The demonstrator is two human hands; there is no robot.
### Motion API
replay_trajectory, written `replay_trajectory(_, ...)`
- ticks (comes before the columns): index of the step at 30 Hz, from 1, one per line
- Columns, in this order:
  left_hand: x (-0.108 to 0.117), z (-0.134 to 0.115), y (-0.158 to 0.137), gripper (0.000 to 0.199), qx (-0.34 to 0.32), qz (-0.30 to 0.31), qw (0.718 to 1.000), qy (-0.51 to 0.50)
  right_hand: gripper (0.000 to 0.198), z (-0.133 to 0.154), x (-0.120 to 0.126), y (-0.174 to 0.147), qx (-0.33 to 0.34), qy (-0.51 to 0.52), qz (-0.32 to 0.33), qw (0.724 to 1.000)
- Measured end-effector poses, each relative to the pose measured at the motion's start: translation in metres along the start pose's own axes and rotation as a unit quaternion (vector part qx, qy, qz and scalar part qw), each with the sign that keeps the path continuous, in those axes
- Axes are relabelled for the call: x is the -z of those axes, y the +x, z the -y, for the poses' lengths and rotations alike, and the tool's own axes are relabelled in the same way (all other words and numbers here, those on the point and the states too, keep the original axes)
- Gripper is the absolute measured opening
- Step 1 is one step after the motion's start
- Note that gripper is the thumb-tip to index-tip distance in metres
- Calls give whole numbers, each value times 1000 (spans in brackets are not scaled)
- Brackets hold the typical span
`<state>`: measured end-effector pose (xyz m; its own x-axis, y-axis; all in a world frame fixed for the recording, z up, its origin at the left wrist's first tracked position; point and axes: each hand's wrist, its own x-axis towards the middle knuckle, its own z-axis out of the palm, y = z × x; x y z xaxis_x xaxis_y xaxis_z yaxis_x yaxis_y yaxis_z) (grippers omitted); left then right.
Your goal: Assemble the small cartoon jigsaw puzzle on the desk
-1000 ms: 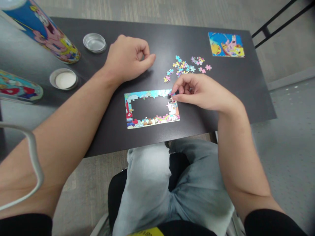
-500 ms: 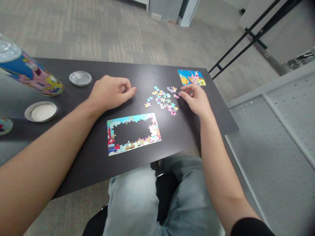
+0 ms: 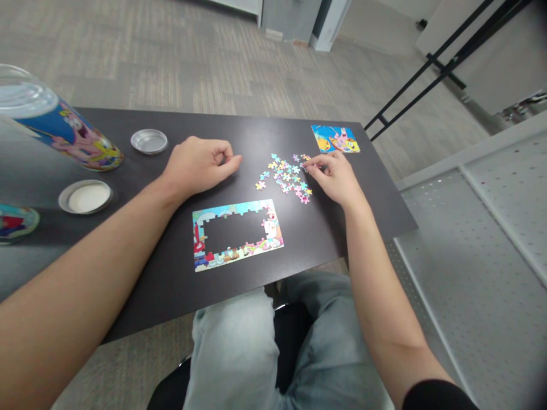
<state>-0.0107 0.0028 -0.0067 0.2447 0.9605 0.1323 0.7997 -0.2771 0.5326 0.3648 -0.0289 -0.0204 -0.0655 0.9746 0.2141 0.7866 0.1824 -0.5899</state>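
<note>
Two jeans-clad legs [image 3: 237, 330] are running out of the bottom edge, and two forearms are being cut off by the view; only the right one is showing its black sleeve [image 3: 436, 396]. On the dark table [image 3: 316, 239], one rectangular jigsaw border [image 3: 233, 256] is lying flat near the front edge, with tabletop showing through its opening. Beyond its upper left corner, the left hand [image 3: 200, 165] is resting in a loose curl, its palm and most fingers hiding from view; whether it is enclosing anything, I cannot tell.

To the far right of the border, loose jigsaw pieces [image 3: 285, 173] are lying in one scattered group, overlapping and appearing too small to count surely. The right hand [image 3: 335, 176] is reaching over their right side, covering some; its thumb and index finger are nearly meeting, but whether they are pinching a piece, I cannot tell.

At left, two round lids are lying on the table: one with a white disc [image 3: 89, 197], one silvery [image 3: 149, 141]. Two cartoon canisters are standing beside them, the small one [image 3: 17, 222] and the large SpongeBob one [image 3: 85, 136], both losing parts to the left edge. One SpongeBob picture card [image 3: 335, 139] is lying at the far right corner.
</note>
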Motion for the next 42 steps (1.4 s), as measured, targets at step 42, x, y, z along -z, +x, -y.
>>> replay_trajectory(42,3,-12,-1,33,21,6,1000,3,29,-6,38,-13,-1,40,148,988)
